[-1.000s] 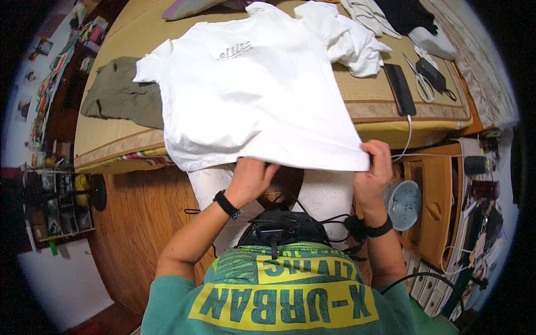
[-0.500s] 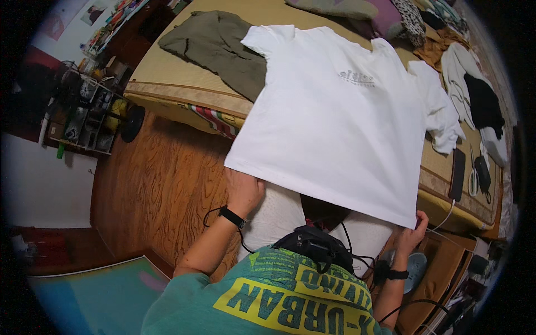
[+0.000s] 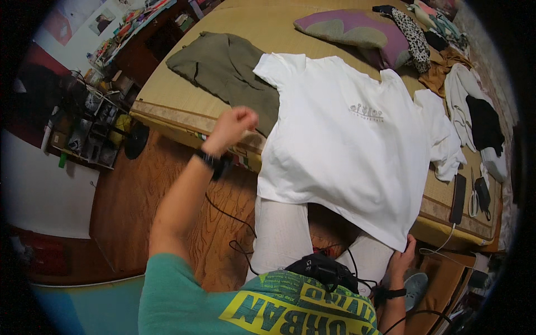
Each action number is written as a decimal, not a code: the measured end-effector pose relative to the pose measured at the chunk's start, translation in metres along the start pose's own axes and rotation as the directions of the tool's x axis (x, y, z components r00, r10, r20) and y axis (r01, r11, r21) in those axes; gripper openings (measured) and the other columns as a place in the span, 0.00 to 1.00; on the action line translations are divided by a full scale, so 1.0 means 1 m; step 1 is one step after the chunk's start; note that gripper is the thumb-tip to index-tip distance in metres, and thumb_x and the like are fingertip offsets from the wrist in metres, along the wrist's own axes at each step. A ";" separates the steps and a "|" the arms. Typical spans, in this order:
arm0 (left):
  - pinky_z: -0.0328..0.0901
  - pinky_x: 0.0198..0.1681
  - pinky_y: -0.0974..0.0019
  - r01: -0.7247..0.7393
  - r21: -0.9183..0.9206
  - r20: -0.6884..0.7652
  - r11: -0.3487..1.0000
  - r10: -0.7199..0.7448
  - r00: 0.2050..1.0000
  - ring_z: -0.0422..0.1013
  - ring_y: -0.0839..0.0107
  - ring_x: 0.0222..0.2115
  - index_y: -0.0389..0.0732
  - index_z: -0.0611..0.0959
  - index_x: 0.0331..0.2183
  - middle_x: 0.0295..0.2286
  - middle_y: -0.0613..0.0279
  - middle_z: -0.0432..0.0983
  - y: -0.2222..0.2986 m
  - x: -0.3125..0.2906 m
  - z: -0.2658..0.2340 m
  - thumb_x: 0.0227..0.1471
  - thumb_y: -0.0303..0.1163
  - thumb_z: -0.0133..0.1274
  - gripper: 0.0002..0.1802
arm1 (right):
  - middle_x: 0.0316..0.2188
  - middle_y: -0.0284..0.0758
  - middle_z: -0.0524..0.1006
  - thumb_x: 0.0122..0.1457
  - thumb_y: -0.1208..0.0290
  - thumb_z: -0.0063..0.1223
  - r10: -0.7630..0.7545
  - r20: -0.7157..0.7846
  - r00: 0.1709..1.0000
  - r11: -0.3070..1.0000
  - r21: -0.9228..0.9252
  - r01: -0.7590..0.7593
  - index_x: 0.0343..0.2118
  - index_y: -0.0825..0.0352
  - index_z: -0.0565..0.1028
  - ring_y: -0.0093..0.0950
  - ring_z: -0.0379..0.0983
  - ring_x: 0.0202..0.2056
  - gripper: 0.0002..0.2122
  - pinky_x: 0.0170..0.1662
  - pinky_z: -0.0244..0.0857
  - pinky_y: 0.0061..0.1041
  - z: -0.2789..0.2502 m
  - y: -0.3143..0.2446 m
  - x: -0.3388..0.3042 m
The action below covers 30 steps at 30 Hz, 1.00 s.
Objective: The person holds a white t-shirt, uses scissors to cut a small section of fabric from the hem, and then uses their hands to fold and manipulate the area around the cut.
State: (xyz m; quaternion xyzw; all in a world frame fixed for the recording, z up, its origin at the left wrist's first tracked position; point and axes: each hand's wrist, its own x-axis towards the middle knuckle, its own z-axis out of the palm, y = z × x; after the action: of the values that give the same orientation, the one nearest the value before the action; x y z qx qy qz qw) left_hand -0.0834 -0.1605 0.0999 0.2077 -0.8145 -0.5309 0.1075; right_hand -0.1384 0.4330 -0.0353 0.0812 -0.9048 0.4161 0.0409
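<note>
A white T-shirt [image 3: 352,151] with a small grey chest print lies spread across the bed [image 3: 184,89], its hem hanging over the near edge. My right hand [image 3: 403,258] pinches the shirt's lower right hem corner. My left hand [image 3: 234,125] is raised above the bed edge, fingers closed, holding nothing, just left of the shirt's lower left side and next to an olive green garment [image 3: 229,70].
A purple and grey pillow [image 3: 352,30] and several loose clothes [image 3: 458,95] lie at the bed's far right. A dark phone [image 3: 458,198] with a cable rests near the right edge. A cluttered shelf [image 3: 92,128] stands left on the wooden floor [image 3: 128,206].
The view swung left and the shirt settled flatter on the bed. My left hand let go of the hem and rose toward the olive garment. My right hand kept its corner.
</note>
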 end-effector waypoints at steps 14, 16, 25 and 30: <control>0.63 0.20 0.68 0.397 0.074 -0.185 0.915 -0.378 0.907 0.69 0.73 0.18 0.34 0.77 0.25 0.20 0.60 0.74 -0.027 0.196 -0.023 0.51 0.43 0.58 0.19 | 0.36 0.47 0.67 0.56 0.78 0.40 -0.095 -0.018 0.995 0.979 -0.182 0.090 0.44 0.75 0.65 0.46 0.66 0.39 0.13 0.45 0.61 0.36 0.019 0.000 0.001; 0.62 0.21 0.69 0.372 0.025 -0.167 0.928 -0.363 0.917 0.67 0.75 0.18 0.35 0.78 0.24 0.20 0.63 0.73 -0.013 0.191 -0.009 0.50 0.41 0.59 0.18 | 0.36 0.48 0.67 0.55 0.77 0.41 -0.085 -0.033 0.996 0.980 -0.183 0.077 0.44 0.75 0.65 0.46 0.66 0.38 0.13 0.44 0.61 0.36 0.015 0.004 -0.001; 0.61 0.21 0.75 0.168 -0.499 -0.260 0.850 -0.332 0.907 0.65 0.80 0.18 0.41 0.76 0.25 0.19 0.70 0.70 -0.038 0.130 -0.032 0.51 0.27 0.56 0.06 | 0.35 0.49 0.66 0.55 0.75 0.39 -0.120 -0.029 0.992 0.971 -0.209 0.111 0.44 0.74 0.65 0.48 0.66 0.38 0.14 0.42 0.61 0.39 0.018 0.005 0.000; 0.66 0.23 0.73 0.373 -0.304 -0.174 0.876 -0.437 0.883 0.70 0.76 0.19 0.39 0.76 0.25 0.19 0.68 0.72 -0.049 0.133 -0.030 0.46 0.22 0.58 0.06 | 0.36 0.49 0.66 0.56 0.74 0.39 -0.140 -0.031 0.990 0.968 -0.216 0.130 0.45 0.74 0.65 0.49 0.66 0.38 0.14 0.42 0.61 0.39 0.017 0.011 0.000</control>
State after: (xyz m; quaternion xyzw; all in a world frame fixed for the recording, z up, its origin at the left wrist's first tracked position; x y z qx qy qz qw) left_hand -0.1792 -0.2625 0.0616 0.4205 -0.6562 -0.6156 0.1163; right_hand -0.1404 0.4275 -0.0547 0.1279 -0.9354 0.3145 0.0984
